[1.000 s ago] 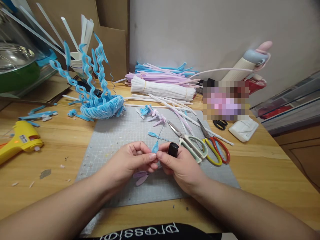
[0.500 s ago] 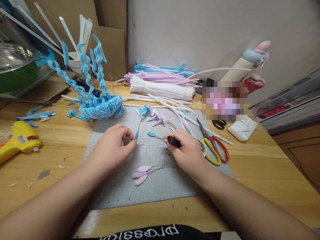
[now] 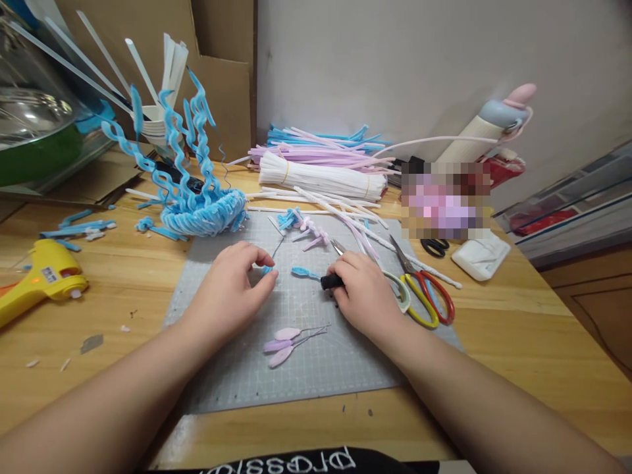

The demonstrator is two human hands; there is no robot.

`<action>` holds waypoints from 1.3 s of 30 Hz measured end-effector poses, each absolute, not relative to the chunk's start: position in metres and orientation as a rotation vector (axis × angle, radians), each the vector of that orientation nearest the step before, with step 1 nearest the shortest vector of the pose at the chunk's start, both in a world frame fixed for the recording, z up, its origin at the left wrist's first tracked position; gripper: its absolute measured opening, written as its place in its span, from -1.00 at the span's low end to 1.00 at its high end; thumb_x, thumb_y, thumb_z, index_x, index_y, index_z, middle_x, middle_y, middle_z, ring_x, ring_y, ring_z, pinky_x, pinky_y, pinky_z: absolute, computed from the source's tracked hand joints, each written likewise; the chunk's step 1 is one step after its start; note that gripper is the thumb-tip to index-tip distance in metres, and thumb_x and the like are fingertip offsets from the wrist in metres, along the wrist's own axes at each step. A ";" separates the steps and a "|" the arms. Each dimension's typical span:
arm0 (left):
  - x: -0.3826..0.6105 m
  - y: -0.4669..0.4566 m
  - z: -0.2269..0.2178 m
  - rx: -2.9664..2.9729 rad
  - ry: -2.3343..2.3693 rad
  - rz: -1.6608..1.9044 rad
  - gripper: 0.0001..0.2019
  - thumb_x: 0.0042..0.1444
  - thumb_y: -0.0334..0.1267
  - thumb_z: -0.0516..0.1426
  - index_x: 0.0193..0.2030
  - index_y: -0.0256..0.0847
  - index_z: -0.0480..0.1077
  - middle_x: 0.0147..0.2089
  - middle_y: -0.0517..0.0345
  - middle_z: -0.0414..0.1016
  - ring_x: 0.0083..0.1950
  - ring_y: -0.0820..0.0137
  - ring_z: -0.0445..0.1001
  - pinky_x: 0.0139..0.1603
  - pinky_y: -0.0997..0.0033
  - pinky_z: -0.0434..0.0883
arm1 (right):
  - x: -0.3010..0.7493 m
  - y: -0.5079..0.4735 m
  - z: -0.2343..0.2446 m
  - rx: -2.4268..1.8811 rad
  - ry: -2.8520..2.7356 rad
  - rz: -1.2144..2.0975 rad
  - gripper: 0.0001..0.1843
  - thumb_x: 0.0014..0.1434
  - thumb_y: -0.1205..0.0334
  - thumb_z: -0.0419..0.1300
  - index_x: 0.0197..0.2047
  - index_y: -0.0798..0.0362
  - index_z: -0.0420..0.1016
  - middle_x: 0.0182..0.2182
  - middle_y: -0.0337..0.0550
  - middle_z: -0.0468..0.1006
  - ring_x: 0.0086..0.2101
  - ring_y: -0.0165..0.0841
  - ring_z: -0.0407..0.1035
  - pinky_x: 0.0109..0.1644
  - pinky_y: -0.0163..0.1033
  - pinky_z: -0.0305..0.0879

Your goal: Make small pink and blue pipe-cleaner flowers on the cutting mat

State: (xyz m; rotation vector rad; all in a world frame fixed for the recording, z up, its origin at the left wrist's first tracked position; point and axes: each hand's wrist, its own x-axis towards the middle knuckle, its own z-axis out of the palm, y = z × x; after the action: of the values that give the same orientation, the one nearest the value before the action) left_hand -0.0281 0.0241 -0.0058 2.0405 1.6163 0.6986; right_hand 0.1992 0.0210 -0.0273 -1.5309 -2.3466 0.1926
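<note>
My left hand (image 3: 232, 289) rests on the grey cutting mat (image 3: 306, 368) with its fingertips pinched on a small blue pipe-cleaner piece on a thin wire (image 3: 269, 266). My right hand (image 3: 363, 293) is closed round a short black tool (image 3: 330, 282), its tip next to a second blue piece (image 3: 301, 271) lying on the mat. A little nearer me lie three pink and lilac petal pieces on wires (image 3: 286, 342).
Two pairs of scissors (image 3: 419, 289) lie right of my right hand. A blue curly pipe-cleaner basket (image 3: 197, 204) stands at the mat's far left corner. Bundles of white, pink and blue pipe cleaners (image 3: 320, 174) lie behind. A yellow glue gun (image 3: 42, 276) sits at the left.
My hands have parted and moved away from me onto the mat. The left one carried its blue piece forward; the right one lowered the black tool beside the other blue piece.
</note>
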 end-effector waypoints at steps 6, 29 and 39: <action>-0.020 0.014 -0.001 1.547 1.352 0.670 -0.71 0.11 0.00 0.12 -0.32 -0.21 0.41 -0.46 0.21 0.38 -0.44 0.40 0.31 -0.44 0.43 0.23 | 0.197 0.007 -0.018 -1.224 -2.279 0.150 -0.72 0.01 0.56 0.05 -0.29 0.08 0.46 -0.26 -0.03 0.47 -0.23 -0.18 0.28 -0.14 -0.09 0.21; -0.017 0.004 -0.003 0.755 0.971 0.748 -0.72 -0.02 -0.13 0.28 -0.51 -0.25 0.34 -0.59 0.30 0.23 -0.57 0.58 0.02 -0.55 0.49 -0.09 | 0.173 -0.010 -0.031 -1.235 -1.434 1.364 -0.60 0.19 -0.16 0.14 -0.38 0.03 0.34 -0.55 -0.33 0.17 -0.54 -0.45 0.05 -0.47 -0.29 0.03; -0.014 0.004 -0.001 0.734 1.001 0.778 -0.72 -0.06 -0.14 0.30 -0.52 -0.26 0.34 -0.58 0.30 0.23 -0.55 0.57 0.02 -0.52 0.47 -0.10 | 0.178 -0.005 -0.030 -1.284 -1.438 1.312 -0.70 0.26 0.00 0.06 -0.41 0.01 0.24 -0.58 -0.39 0.06 -0.59 -0.47 -0.06 -0.51 -0.30 -0.06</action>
State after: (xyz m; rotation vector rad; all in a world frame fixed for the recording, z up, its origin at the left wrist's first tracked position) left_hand -0.0137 0.0042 -0.0009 0.7337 1.0007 0.7782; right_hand 0.1785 -0.0050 -0.0300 -1.2845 -1.4378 1.3121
